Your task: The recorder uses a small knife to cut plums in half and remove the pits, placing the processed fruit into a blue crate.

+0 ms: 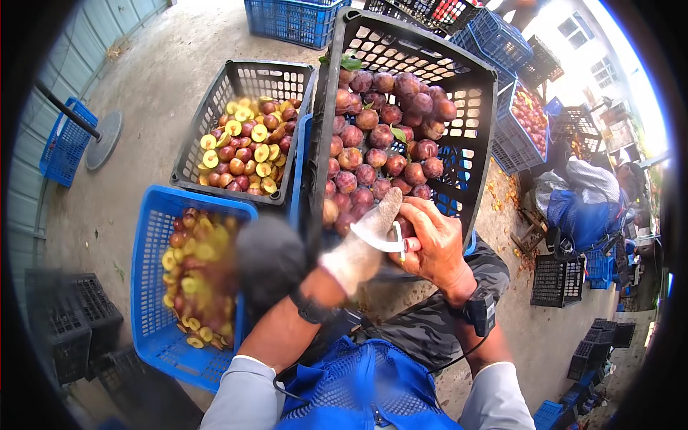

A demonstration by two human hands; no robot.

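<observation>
While the blue crate point(154, 287) at the far left holds a shallow layer of halved plums point(192, 276), yellow flesh up and spread mostly along its right wall, much of its mesh floor still shows, so the cut fruit there looks like only a modest part of the work. Just beyond it, the black crate point(215, 115) carries a second lot of halves point(247, 147) heaped toward its near edge, and this one too is far from full.

Right of these stands a taller black crate point(459, 93), tipped toward the person, with whole plums point(380, 136) piled from its far rim down to its near edge. That pile seems barely lowered, so by this judgement most of the fruit is yet to be cut.

At the near edge of that crate the two hands meet. The left hand point(358, 247), in a grey work glove, is curled about something at the crate's lip; a plum may sit inside it, but the glove hides it and the hold cannot be told for certain. The bare right hand point(437, 244) is closed around a small white-handled knife point(383, 240), its blade reaching across toward the gloved fingers.

Farther right, blue crates point(527, 118) of more red fruit wait by a seated person point(591, 193).
</observation>
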